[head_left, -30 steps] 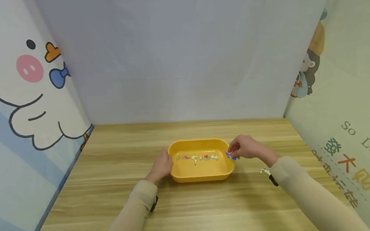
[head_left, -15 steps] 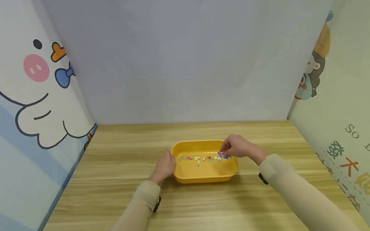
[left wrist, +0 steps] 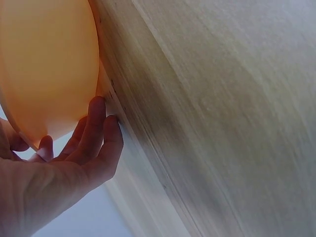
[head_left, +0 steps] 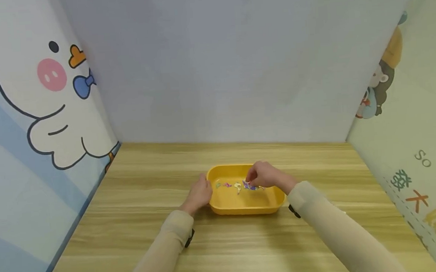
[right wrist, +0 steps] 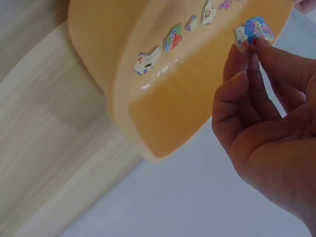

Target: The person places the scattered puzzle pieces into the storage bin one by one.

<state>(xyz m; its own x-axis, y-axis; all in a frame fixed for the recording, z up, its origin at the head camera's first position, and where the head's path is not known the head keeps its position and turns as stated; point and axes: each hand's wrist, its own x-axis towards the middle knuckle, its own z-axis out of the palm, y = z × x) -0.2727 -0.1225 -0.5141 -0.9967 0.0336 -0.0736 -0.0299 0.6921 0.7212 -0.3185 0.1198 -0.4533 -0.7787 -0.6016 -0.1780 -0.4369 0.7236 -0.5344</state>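
A yellow plastic basin (head_left: 245, 211) stands on the wooden table. My left hand (head_left: 199, 192) holds its left end, thumb over the rim and fingers bent beneath, as the left wrist view shows. Above the basin, my right hand (head_left: 267, 175) pinches a small flat cut-out piece (right wrist: 253, 32) printed blue, white and pink, between thumb and forefinger. Several flat printed pieces lie in a row on the basin's floor, among them a cream piece (right wrist: 146, 61) and a green-and-red piece (right wrist: 173, 37). In the head view the right hand covers part of the row.
The wood-grain table (head_left: 225, 252) reaches back to a plain pale cloth wall (head_left: 221, 69). Printed cloths hang on both sides, the left with a white cartoon duck (head_left: 51, 104). A small pale bit (head_left: 342, 213) shows beside the right sleeve (head_left: 328, 216).
My right hand has carried the cut-out piece leftward from the basin's right rim to over its middle. The left hand keeps its hold at the left end. The head view has shifted slightly.
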